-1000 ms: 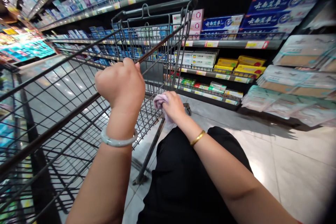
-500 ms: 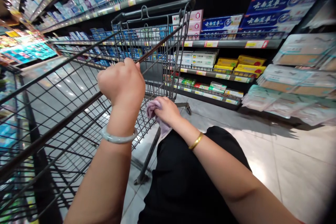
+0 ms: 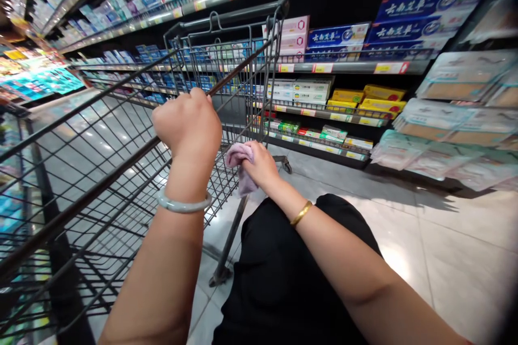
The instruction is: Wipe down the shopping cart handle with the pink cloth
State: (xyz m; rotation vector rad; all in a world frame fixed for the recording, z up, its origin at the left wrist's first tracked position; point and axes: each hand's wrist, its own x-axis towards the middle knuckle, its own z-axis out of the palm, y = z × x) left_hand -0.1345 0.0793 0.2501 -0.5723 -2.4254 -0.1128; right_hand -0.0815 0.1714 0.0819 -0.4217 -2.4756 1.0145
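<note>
Left hand (image 3: pixel 188 124) on my feed: curled into a fist round the brown top rail (image 3: pixel 238 69) of the wire shopping cart (image 3: pixel 238 13), knuckles up, grip narrow, fingertips mostly hidden from me. Pale bangle (image 3: pixel 184 205) on that wrist. Right hand (image 3: pixel 261 166): lower and farther right, gripping a bunched lilac cloth (image 3: pixel 240 156) between thumb and fingers, one end folded over by the fingertips, the loose end hanging below. Cloth sits right by the lower part of the cart's mesh side; I can't tell whether it touches the wires. Gold bracelet (image 3: pixel 301 213) on the right wrist. Black fabric (image 3: pixel 275 285) over the knees is below the right forearm, and a slanting cart leg (image 3: pixel 232 242) reaches the tiled floor (image 3: pixel 413 248) just left of it. One cart wheel (image 3: pixel 287 166) shows beyond the right hand. Behind the cart I've got a store shelf (image 3: pixel 348 68): big blue boxes (image 3: pixel 408 29) at upper right, pink-and-white boxes (image 3: pixel 297 40) left of them, yellow boxes (image 3: pixel 380 108) one level down beside white boxes (image 3: pixel 311 91). Clear packs (image 3: pixel 457 118) hang in tiers at far right. Left-edge goods are too blurred for me to name.
</note>
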